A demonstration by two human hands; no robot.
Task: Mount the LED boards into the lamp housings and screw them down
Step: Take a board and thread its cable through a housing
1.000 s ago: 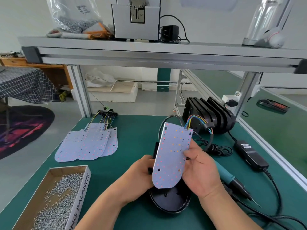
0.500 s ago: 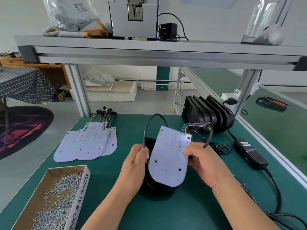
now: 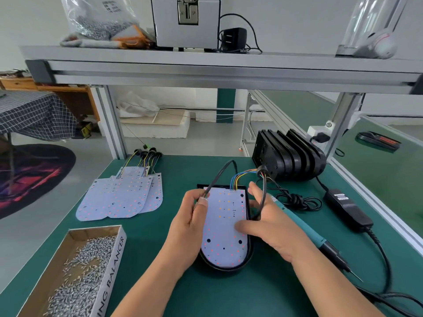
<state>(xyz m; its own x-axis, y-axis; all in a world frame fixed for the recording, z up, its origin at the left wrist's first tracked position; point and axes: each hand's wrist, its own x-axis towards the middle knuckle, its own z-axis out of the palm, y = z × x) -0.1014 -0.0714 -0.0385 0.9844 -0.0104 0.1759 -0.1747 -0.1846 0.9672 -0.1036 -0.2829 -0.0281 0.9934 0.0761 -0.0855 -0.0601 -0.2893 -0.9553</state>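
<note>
Entry: we log one white round-ended LED board [image 3: 225, 227] lying in its black plastic lamp housing [image 3: 251, 253], near centre, left hand [image 3: 190, 227] pinching the black cable [image 3: 219, 175], right hand [image 3: 272, 227] pressing open-fingered; screwing apparently pending, spare boards [image 3: 123, 195] unmounted far-left.

Shelf clutter above, a room and a second bench beyond

On the aluminium shelf [image 3: 206, 65] that runs across the far side stand a clear bag [image 3: 96, 17] at the left, a grey box [image 3: 185, 24] in the middle with a black plug adapter [image 3: 232, 38] just to its right, and a clear plastic item [image 3: 370, 26] at the far right. Far left are a table under checked cloth [image 3: 34, 113], a wooden desk [image 3: 68, 97] behind it and a dark round rug [image 3: 34, 177] on the floor. A white foam slab [image 3: 158, 126] lies beyond the bench. On the neighbouring green bench [image 3: 377, 175] at the right lies a black tool [image 3: 377, 140].
</note>
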